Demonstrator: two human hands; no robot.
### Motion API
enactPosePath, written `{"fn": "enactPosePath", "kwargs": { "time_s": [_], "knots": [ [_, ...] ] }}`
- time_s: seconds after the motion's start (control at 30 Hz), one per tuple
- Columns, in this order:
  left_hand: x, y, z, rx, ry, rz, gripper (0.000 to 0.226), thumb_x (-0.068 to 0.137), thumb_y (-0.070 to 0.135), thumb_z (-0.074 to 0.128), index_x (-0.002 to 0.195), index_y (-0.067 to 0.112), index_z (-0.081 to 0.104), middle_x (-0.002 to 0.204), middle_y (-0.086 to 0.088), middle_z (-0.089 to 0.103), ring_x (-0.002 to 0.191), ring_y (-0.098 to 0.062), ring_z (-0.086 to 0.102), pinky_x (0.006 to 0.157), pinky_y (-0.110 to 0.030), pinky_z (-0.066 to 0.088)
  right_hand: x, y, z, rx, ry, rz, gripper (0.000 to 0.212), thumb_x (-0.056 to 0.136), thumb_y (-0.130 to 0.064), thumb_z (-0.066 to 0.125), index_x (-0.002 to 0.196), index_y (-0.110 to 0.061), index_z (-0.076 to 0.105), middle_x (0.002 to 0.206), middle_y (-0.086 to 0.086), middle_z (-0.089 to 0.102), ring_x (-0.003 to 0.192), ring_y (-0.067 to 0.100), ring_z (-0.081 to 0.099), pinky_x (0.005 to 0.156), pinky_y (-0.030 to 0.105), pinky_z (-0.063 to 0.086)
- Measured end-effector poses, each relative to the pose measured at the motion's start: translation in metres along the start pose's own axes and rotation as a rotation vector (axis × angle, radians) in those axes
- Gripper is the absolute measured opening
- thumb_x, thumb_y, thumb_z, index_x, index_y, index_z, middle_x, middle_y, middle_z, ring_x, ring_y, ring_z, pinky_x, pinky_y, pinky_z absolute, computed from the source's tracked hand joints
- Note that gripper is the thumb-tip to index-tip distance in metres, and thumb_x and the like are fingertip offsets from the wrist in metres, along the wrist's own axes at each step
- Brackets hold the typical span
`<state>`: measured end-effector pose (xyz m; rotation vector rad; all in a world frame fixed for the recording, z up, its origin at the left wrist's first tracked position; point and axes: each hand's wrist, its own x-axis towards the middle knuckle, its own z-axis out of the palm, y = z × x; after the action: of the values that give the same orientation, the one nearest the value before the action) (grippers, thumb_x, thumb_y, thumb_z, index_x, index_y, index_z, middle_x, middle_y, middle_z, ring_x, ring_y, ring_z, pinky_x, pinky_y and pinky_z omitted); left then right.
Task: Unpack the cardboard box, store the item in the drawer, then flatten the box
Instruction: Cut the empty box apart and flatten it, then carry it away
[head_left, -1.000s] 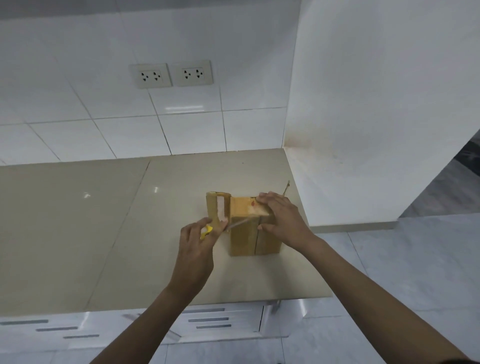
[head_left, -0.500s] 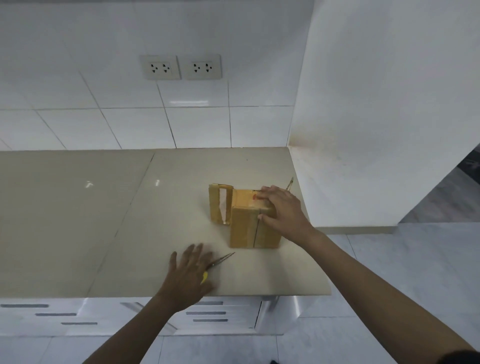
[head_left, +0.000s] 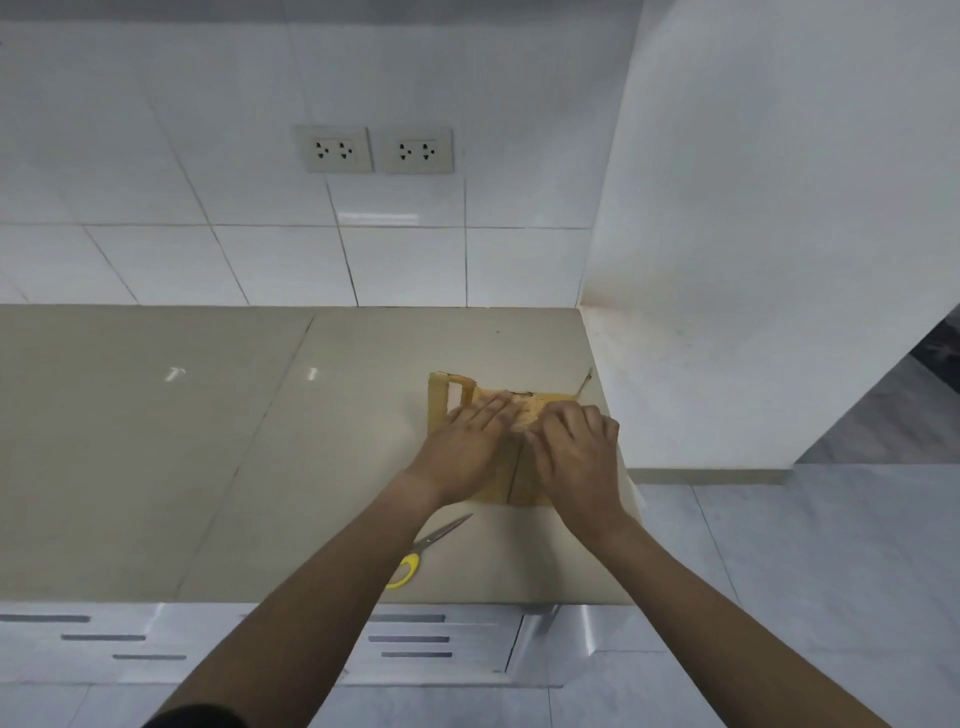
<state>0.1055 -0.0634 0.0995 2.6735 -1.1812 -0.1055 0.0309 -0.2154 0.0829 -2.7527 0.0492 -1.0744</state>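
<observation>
Cardboard box (head_left: 519, 480) under both hands | left fingers (head_left: 493, 410) flat, open | right fingers (head_left: 558, 423) curled on top

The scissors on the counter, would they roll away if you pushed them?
Probably not: the scissors lie flat on the countertop, so they'd likely slide or spin. The glossy surface may let them skid easily. They look stiff, with metal blades and a yellow handle.

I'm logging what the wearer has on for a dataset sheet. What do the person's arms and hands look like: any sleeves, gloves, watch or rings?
Both hands, left hand and right hand, are bare: no gloves, and no rings or watch visible. The forearms are uncovered to near the bottom of the frame. A dark sleeve edge shows at the bottom edge on the left arm.
</observation>
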Motion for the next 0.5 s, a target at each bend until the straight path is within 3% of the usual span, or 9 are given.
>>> {"fn": "enactPosePath", "kwargs": {
  "time_s": [0.1, 0.2, 0.3, 0.37, 0.5],
  "knots": [
    [0.002, -0.002, -0.003, -0.002, -0.017, 0.019, 0.077, 0.084, -0.001, 0.038, 0.153, 0.019, 0.012, 0.163, 0.000, 0.011, 0.150, -0.016, 0.008, 0.120, -0.041, 0.018, -0.006, -0.002, 0.000, 0.085, -0.095, 0.191, 0.032, 0.091, -0.033, 0.056, 0.115, -0.011, 0.058, 0.116, 0.012, 0.059, 0.102, 0.029, 0.056, 0.085, 0.035, 0.040],
    [0.000, 0.000, -0.001, -0.042, 0.002, 0.023, 0.076, 0.085, -0.002, 0.037, 0.153, 0.018, 0.012, 0.162, -0.001, 0.014, 0.149, -0.017, 0.009, 0.120, -0.040, 0.017, 0.001, -0.003, -0.003, 0.188, -0.196, 0.350, 0.056, 0.083, -0.032, 0.069, 0.132, -0.014, 0.049, 0.130, 0.012, 0.050, 0.115, 0.029, 0.047, 0.093, 0.041, 0.044],
    [-0.004, 0.001, -0.002, -0.240, 0.030, -0.022, 0.086, 0.081, -0.009, 0.040, 0.153, 0.021, 0.005, 0.160, -0.003, 0.022, 0.146, -0.021, 0.021, 0.116, -0.034, 0.026, 0.011, -0.003, -0.004, 0.191, -0.239, 0.349, 0.031, 0.078, -0.030, 0.071, 0.106, -0.018, 0.065, 0.114, 0.005, 0.058, 0.102, 0.029, 0.050, 0.084, 0.039, 0.044],
    [-0.005, 0.000, -0.005, -0.421, 0.007, -0.092, 0.094, 0.080, -0.012, 0.041, 0.153, 0.026, -0.006, 0.157, -0.004, 0.028, 0.141, -0.022, 0.029, 0.108, -0.026, 0.033, 0.014, -0.004, -0.006, 0.251, -0.243, 0.397, 0.018, 0.076, -0.028, 0.071, 0.091, -0.021, 0.065, 0.103, -0.002, 0.062, 0.097, 0.026, 0.050, 0.078, 0.036, 0.041],
    [-0.007, -0.001, -0.008, -0.586, -0.043, -0.167, 0.096, 0.081, -0.017, 0.037, 0.151, 0.024, -0.014, 0.157, -0.001, 0.029, 0.144, -0.016, 0.024, 0.100, -0.008, 0.020, 0.017, -0.005, -0.008, 0.317, -0.271, 0.457, 0.008, 0.078, -0.028, 0.069, 0.079, -0.025, 0.062, 0.093, -0.007, 0.067, 0.094, 0.023, 0.049, 0.074, 0.033, 0.037]
  ]
}}
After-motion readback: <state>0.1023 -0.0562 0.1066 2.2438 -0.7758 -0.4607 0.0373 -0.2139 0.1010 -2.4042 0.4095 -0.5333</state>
